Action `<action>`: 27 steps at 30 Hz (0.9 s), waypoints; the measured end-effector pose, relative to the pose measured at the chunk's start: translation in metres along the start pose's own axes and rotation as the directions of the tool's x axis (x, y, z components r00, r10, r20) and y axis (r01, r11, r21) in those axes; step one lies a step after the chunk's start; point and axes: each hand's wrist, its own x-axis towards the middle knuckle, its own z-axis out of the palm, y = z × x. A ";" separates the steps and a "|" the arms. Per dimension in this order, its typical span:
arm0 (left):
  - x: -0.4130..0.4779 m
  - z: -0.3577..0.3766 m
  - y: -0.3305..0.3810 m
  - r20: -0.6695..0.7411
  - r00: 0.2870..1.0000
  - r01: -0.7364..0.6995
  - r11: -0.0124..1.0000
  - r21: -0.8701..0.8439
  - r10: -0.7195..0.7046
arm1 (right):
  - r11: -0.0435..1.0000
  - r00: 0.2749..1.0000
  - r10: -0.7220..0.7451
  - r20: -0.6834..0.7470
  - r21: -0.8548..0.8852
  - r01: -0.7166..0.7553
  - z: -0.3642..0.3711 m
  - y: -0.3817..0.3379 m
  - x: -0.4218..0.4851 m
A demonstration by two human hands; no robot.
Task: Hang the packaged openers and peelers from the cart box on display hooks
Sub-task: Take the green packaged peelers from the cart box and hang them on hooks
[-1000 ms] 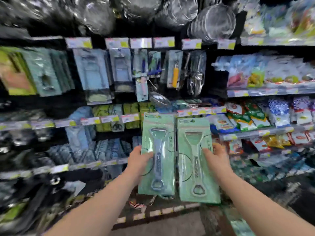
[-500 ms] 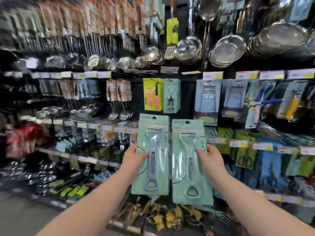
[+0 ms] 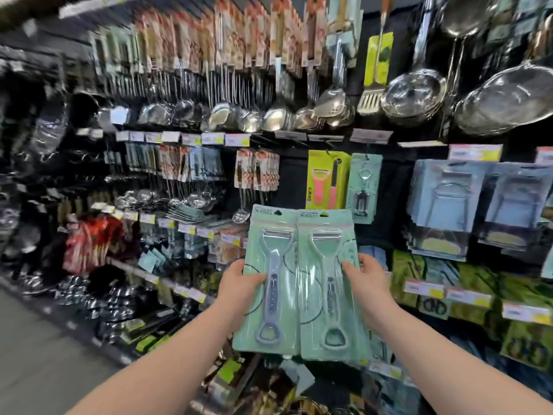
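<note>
I hold two green carded packs side by side in front of the shelves, each with a metal peeler-opener under clear plastic. My left hand (image 3: 239, 286) grips the left pack (image 3: 270, 283) by its left edge. My right hand (image 3: 366, 277) grips the right pack (image 3: 329, 289) by its right edge. Both packs stand upright with their hang holes at the top. Just above them on the black display wall hang a yellow-green pack with a pink peeler (image 3: 327, 179) and a green pack with a corkscrew opener (image 3: 365, 187). The cart box is out of view.
Ladles and spoons (image 3: 269, 115) hang in rows above a strip of price tags. Steel strainers (image 3: 505, 100) hang at upper right. Pale blue packs (image 3: 443, 205) hang to the right. Lower shelves hold packaged goods, and the grey aisle floor (image 3: 39, 354) lies at lower left.
The view has swung left and upward along the aisle, bringing the ladle rows and the yellow-green pack into sight. Both hands keep the same grip on the two packs, which have risen slightly.
</note>
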 end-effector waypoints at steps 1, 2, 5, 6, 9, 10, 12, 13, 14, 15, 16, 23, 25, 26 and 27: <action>0.014 0.001 0.000 -0.004 1.000 -0.008 1.000 -0.009 0.008 | 1.000 1.000 -0.010 0.000 0.000 0.010 0.006 0.001 0.015; 0.029 0.004 0.002 -0.006 1.000 -0.016 1.000 -0.013 0.016 | 1.000 1.000 -0.020 -0.001 -0.002 0.020 0.013 0.003 0.030; 0.081 0.012 0.010 -0.028 0.999 -0.027 1.000 -0.005 0.027 | 0.999 0.999 -0.048 -0.019 0.016 0.049 0.032 0.001 0.083; 0.100 0.015 0.013 -0.036 0.999 -0.032 0.999 -0.008 0.032 | 0.998 0.998 -0.059 -0.018 0.029 0.060 0.038 0.000 0.101; 0.152 0.023 0.024 -0.064 0.996 -0.059 0.998 -0.003 0.059 | 0.994 0.996 -0.088 -0.017 0.056 0.088 0.055 -0.007 0.154; 0.167 0.024 0.026 -0.079 0.994 -0.069 0.998 -0.005 0.068 | 0.994 0.995 -0.096 -0.013 0.058 0.097 0.060 -0.010 0.171; 0.191 0.024 0.028 -0.108 0.990 -0.090 0.996 -0.016 0.088 | 0.991 0.993 -0.117 0.016 0.068 0.116 0.072 -0.012 0.200; 0.202 0.022 0.027 -0.125 0.988 -0.097 0.995 -0.020 0.094 | 0.989 0.991 -0.129 0.032 0.074 0.126 0.079 -0.014 0.212; 0.212 0.021 0.027 -0.145 0.984 -0.103 0.994 -0.020 0.099 | 0.988 0.989 -0.139 0.043 0.079 0.136 0.086 -0.016 0.224; 0.221 0.020 0.026 -0.165 0.981 -0.109 0.994 -0.018 0.104 | 0.987 0.988 -0.145 0.047 0.080 0.141 0.093 -0.018 0.234; 0.230 0.018 0.026 -0.176 0.978 -0.117 0.993 -0.013 0.113 | 0.986 0.988 -0.151 0.040 0.079 0.147 0.100 -0.020 0.243; 0.294 0.008 0.028 -0.133 0.982 -0.142 0.989 -0.028 0.137 | 0.976 0.975 -0.217 -0.053 -0.008 0.217 0.145 -0.034 0.302; 0.315 0.004 0.028 -0.097 0.986 -0.138 0.989 -0.045 0.133 | 0.975 0.970 -0.221 -0.098 -0.039 0.218 0.157 -0.039 0.314; 0.326 0.001 0.028 -0.081 0.987 -0.139 0.989 -0.050 0.135 | 0.976 0.967 -0.217 -0.132 -0.065 0.210 0.163 -0.040 0.319; 0.337 -0.002 0.028 -0.062 0.988 -0.144 0.988 -0.049 0.141 | 0.974 0.961 -0.220 -0.167 -0.093 0.207 0.168 -0.041 0.323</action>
